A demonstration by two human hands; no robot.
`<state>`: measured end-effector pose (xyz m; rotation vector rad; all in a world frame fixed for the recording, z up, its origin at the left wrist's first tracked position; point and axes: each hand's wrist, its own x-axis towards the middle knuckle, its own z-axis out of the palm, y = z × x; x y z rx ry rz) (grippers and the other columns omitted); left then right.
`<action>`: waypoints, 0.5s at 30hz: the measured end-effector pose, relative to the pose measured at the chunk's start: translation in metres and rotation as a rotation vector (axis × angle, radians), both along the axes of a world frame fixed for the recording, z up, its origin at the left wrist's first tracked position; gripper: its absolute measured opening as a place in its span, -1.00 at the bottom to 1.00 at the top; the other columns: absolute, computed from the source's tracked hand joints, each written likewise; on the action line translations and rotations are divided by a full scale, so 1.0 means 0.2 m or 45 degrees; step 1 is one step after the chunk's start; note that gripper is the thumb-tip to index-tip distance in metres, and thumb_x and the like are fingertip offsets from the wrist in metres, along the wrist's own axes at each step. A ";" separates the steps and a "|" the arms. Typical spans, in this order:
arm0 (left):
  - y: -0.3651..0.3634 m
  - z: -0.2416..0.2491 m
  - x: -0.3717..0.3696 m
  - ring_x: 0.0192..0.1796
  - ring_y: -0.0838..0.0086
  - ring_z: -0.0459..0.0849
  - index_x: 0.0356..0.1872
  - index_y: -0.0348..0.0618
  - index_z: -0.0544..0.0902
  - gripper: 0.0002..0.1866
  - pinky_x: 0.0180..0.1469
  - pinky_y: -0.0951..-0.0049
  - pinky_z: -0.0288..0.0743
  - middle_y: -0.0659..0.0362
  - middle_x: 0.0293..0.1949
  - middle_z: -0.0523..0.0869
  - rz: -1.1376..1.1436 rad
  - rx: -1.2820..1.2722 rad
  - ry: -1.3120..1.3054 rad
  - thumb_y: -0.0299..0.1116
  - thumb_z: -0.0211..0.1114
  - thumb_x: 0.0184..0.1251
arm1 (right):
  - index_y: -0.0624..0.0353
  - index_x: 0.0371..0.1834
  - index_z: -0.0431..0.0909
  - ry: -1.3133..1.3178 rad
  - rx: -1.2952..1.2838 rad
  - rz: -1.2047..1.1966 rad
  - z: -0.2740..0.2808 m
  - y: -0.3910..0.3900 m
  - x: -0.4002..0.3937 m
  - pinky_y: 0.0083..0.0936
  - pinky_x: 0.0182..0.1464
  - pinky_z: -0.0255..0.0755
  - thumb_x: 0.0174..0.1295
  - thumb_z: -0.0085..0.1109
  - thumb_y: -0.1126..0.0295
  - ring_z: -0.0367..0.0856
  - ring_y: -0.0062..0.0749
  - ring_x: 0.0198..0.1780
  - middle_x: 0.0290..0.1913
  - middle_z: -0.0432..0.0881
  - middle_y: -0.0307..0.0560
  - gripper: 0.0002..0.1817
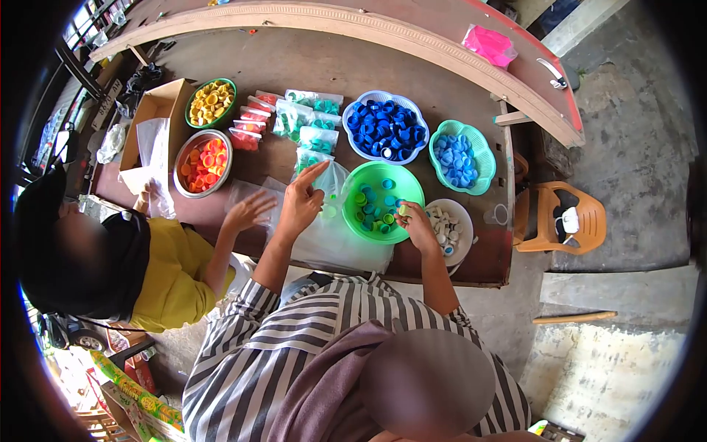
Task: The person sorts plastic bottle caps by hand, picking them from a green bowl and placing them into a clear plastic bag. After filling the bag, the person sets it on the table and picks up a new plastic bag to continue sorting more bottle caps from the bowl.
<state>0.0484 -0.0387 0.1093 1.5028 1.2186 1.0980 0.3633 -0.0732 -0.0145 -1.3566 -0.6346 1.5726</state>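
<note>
My left hand [300,205] is over the table's near side, its index finger stretched out and the other fingers partly curled; I see nothing held in it. Beside it lies a clear plastic bag [333,179] with a few pale green caps in it. My right hand [418,227] pinches a light green bottle cap [403,211] above the right rim of a bright green basin [401,177]. Teal and yellow-green bottle caps [370,197] lie scattered on the basin's bottom. More clear plastic bags [346,254] are spread flat in front of the basin.
Around the basin stand a bowl of dark blue caps [385,127], a bowl of light blue caps [455,158] and a bowl of white caps [445,228]. Filled bags [318,138], orange caps [204,166], yellow caps [211,103] and a cardboard box [158,99] are leftward, near another person's hand [249,211].
</note>
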 end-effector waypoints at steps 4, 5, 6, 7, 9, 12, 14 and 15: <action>0.00 0.12 -0.01 -0.55 0.59 0.55 0.28 -0.06 0.55 -0.30 -0.44 0.54 0.52 0.02 0.22 0.59 0.063 0.050 0.028 -0.69 0.03 -0.02 | 0.14 0.08 0.44 0.225 -0.028 0.018 0.00 0.01 0.02 -0.54 -0.09 0.45 0.43 -0.03 0.27 0.60 -0.43 -0.13 -0.06 0.57 -0.10 -0.73; -0.02 0.13 0.01 -0.50 0.56 0.57 0.27 -0.06 0.55 -0.30 -0.40 0.53 0.50 0.02 0.22 0.60 0.066 0.145 0.078 -0.71 0.02 -0.01 | 0.12 0.05 0.45 0.261 -0.062 -0.021 0.01 0.02 0.02 -0.54 -0.09 0.43 0.43 -0.01 0.27 0.59 -0.44 -0.14 -0.06 0.59 -0.12 -0.76; -0.04 0.14 0.03 -0.46 0.53 0.58 0.27 -0.05 0.56 -0.30 -0.36 0.53 0.48 0.01 0.22 0.60 0.070 0.236 0.126 -0.73 0.02 -0.01 | 0.12 0.05 0.45 0.271 -0.061 -0.019 0.02 0.01 0.02 -0.54 -0.09 0.43 0.43 -0.01 0.27 0.59 -0.44 -0.14 -0.06 0.59 -0.12 -0.76; -0.08 0.09 0.08 -0.37 0.49 0.59 0.27 -0.05 0.55 -0.29 -0.32 0.50 0.46 0.00 0.20 0.61 0.031 0.194 0.115 -0.77 0.01 0.00 | 0.11 0.03 0.46 0.226 -0.040 0.002 0.01 0.02 0.02 -0.53 -0.09 0.43 0.43 0.01 0.27 0.59 -0.44 -0.14 -0.06 0.59 -0.12 -0.77; -0.23 -0.02 0.23 -0.21 0.35 0.69 0.27 -0.07 0.52 -0.31 -0.17 0.42 0.55 -0.01 0.21 0.60 -0.144 0.090 0.218 -0.76 0.06 0.01 | 0.11 0.01 0.47 0.189 -0.014 0.038 0.01 0.03 0.02 -0.53 -0.09 0.43 0.43 0.02 0.27 0.59 -0.44 -0.14 -0.06 0.59 -0.13 -0.79; -0.39 -0.37 0.38 0.18 0.06 0.58 0.28 -0.08 0.49 -0.34 0.20 0.22 0.51 0.02 0.26 0.54 -0.266 0.182 0.428 -0.67 0.08 0.02 | 0.11 -0.04 0.49 0.144 0.009 0.106 0.00 0.05 0.04 -0.53 -0.09 0.46 0.42 0.02 0.30 0.60 -0.44 -0.14 -0.06 0.59 -0.13 -0.82; -0.42 -0.45 0.39 0.15 0.09 0.61 0.28 -0.07 0.50 -0.35 0.16 0.22 0.54 0.07 0.26 0.55 -0.366 0.182 0.396 -0.64 0.09 0.03 | 0.13 -0.03 0.49 0.096 0.015 0.105 -0.01 0.05 0.06 -0.51 -0.08 0.50 0.43 0.00 0.33 0.61 -0.43 -0.12 -0.05 0.59 -0.13 -0.83; -0.42 -0.43 0.39 0.15 0.09 0.61 0.28 -0.07 0.50 -0.35 0.16 0.22 0.54 0.07 0.26 0.55 -0.353 0.183 0.400 -0.64 0.09 0.03 | 0.14 -0.04 0.50 0.086 0.057 0.118 -0.03 0.04 0.08 -0.47 -0.08 0.54 0.44 -0.03 0.33 0.62 -0.42 -0.11 -0.07 0.60 -0.12 -0.82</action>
